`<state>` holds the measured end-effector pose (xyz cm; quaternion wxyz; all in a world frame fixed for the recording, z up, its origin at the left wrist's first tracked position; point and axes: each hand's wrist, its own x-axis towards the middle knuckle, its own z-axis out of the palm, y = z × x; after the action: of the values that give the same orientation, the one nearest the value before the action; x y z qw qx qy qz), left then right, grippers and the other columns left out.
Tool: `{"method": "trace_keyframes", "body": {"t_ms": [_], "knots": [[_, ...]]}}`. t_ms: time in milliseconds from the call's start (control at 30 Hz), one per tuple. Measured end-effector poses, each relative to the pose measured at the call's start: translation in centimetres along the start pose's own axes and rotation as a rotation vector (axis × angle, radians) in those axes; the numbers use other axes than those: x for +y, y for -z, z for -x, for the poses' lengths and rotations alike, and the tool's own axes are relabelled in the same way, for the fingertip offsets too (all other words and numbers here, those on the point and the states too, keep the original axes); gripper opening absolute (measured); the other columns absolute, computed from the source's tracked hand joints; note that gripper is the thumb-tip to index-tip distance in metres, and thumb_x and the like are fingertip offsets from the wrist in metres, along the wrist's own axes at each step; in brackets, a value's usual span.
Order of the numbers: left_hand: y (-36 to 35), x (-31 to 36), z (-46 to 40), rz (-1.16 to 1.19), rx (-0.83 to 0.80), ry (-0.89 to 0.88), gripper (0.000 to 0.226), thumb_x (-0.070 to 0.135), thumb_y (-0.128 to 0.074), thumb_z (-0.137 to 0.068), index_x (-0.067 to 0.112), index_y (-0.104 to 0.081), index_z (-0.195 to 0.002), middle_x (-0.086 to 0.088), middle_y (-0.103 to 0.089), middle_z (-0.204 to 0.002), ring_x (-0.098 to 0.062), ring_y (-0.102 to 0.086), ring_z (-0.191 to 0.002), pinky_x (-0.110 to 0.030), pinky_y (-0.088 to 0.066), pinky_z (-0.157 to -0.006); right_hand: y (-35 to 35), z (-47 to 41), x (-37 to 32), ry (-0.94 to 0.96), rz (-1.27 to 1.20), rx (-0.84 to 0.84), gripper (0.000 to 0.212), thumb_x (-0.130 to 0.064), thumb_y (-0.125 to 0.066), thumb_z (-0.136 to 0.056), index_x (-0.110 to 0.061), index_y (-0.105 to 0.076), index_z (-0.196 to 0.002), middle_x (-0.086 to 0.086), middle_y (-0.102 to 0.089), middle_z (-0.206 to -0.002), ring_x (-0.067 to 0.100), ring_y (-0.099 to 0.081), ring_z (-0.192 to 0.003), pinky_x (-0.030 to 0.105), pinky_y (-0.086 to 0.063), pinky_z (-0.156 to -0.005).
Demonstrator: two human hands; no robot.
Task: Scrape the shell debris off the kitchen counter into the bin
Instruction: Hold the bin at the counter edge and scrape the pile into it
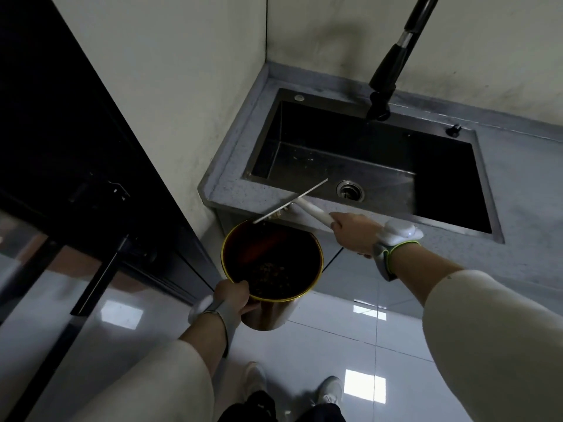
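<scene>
My left hand grips the near rim of a round metal bin with a gold edge, held just below the counter's front edge. Shell debris lies in the bin's bottom. My right hand is closed on the white handle of a scraper. Its thin long blade lies slanted on the grey counter strip in front of the sink. A small pile of shell bits sits against the blade at the counter edge, right above the bin.
A dark sink with a drain fills the counter behind the blade. A black pull-down tap hangs over it. A dark door frame stands at the left. Glossy floor tiles and my shoes are below.
</scene>
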<state>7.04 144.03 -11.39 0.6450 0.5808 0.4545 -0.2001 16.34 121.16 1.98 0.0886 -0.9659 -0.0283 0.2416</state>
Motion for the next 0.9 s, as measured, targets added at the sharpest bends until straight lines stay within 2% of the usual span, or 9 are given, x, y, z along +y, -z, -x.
{"method": "trace_keyframes", "body": {"t_ms": [133,233,367,433,500,567,700,800,900], "knots": [[-0.6,-0.7,0.0,-0.023,-0.013,-0.014,0.037,0.005,-0.047,-0.095,0.004,-0.049,-0.133,-0.017,-0.058,-0.126,-0.037,-0.057,-0.104,-0.043,-0.058,-0.075,-2.1,2.6,0.9,-0.009,-0.024,0.055,0.031,-0.023,-0.031,-0.103,-0.016,-0.051,-0.125,-0.004,-0.051,-0.071,0.015,-0.047,-0.050,0.025,-0.035,-0.039],[-1.0,-1.1,0.0,-0.014,-0.039,-0.012,0.037,0.007,-0.046,-0.096,0.007,-0.049,-0.133,-0.017,-0.057,-0.128,-0.037,-0.058,-0.108,-0.040,-0.058,-0.075,-4.7,4.9,1.3,-0.014,0.058,0.177,0.035,-0.026,-0.030,-0.103,-0.018,-0.051,-0.130,0.008,-0.068,-0.095,0.029,-0.062,-0.070,0.035,-0.041,-0.050],[-2.1,-1.5,0.6,-0.007,-0.074,0.002,0.038,0.004,-0.045,-0.097,0.005,-0.046,-0.134,-0.017,-0.055,-0.130,-0.038,-0.055,-0.116,-0.041,-0.056,-0.078,-7.2,7.6,2.1,-0.012,-0.001,0.119,0.042,-0.030,-0.023,-0.100,-0.016,-0.051,-0.128,0.013,-0.067,-0.095,0.034,-0.064,-0.081,0.031,-0.041,-0.059],[-2.5,-1.8,0.7,-0.010,-0.087,0.002,0.037,0.003,-0.045,-0.097,0.006,-0.046,-0.134,-0.017,-0.056,-0.129,-0.038,-0.056,-0.114,-0.040,-0.057,-0.076,-7.4,8.8,2.2,-0.024,-0.112,0.021,0.035,-0.027,-0.026,-0.100,-0.013,-0.050,-0.122,0.012,-0.063,-0.088,0.033,-0.063,-0.074,0.031,-0.047,-0.061],[-2.9,-2.4,0.7,-0.034,-0.084,-0.006,0.036,0.004,-0.045,-0.096,0.004,-0.048,-0.132,-0.018,-0.057,-0.126,-0.039,-0.058,-0.111,-0.040,-0.057,-0.073,-7.6,10.3,2.1,-0.042,-0.131,-0.011,0.028,-0.026,-0.031,-0.101,-0.016,-0.051,-0.118,0.008,-0.060,-0.078,0.023,-0.057,-0.048,0.026,-0.044,-0.041],[-3.2,-3.2,0.7,-0.066,-0.087,-0.002,0.033,0.005,-0.045,-0.096,0.002,-0.050,-0.129,-0.019,-0.059,-0.123,-0.039,-0.060,-0.107,-0.041,-0.058,-0.075,-7.6,11.6,2.3,-0.084,-0.166,-0.024,0.026,-0.027,-0.032,-0.101,-0.019,-0.052,-0.116,0.006,-0.061,-0.073,0.014,-0.046,-0.033,0.021,-0.034,-0.028],[-4.8,-4.6,1.1,-0.131,-0.129,-0.006,0.031,0.008,-0.045,-0.096,0.008,-0.052,-0.127,-0.015,-0.059,-0.119,-0.036,-0.061,-0.099,-0.041,-0.059,-0.075,-6.8,12.9,3.7,-0.171,-0.291,-0.005,0.031,-0.030,-0.029,-0.101,-0.022,-0.047,-0.125,0.007,-0.060,-0.074,0.017,-0.047,-0.038,0.022,-0.037,-0.029],[-6.7,-5.8,1.9,-0.189,-0.161,-0.034,0.021,0.010,-0.048,-0.095,0.006,-0.058,-0.114,-0.015,-0.061,-0.110,-0.034,-0.060,-0.089,-0.037,-0.059,-0.065,-6.8,13.8,6.2,-0.237,-0.355,0.144,0.041,-0.034,-0.027,-0.100,-0.033,-0.033,-0.141,0.009,-0.061,-0.084,0.023,-0.052,-0.050,0.029,-0.047,-0.042],[-9.3,-6.8,3.5,-0.230,-0.203,-0.042,0.015,0.011,-0.048,-0.096,0.007,-0.058,-0.107,-0.016,-0.063,-0.112,-0.037,-0.062,-0.093,-0.037,-0.058,-0.064,-7.9,15.8,9.5,-0.316,-0.461,0.259,0.039,-0.035,-0.028,-0.100,-0.032,-0.032,-0.139,0.010,-0.063,-0.083,0.034,-0.058,-0.064,0.043,-0.055,-0.064]]}}
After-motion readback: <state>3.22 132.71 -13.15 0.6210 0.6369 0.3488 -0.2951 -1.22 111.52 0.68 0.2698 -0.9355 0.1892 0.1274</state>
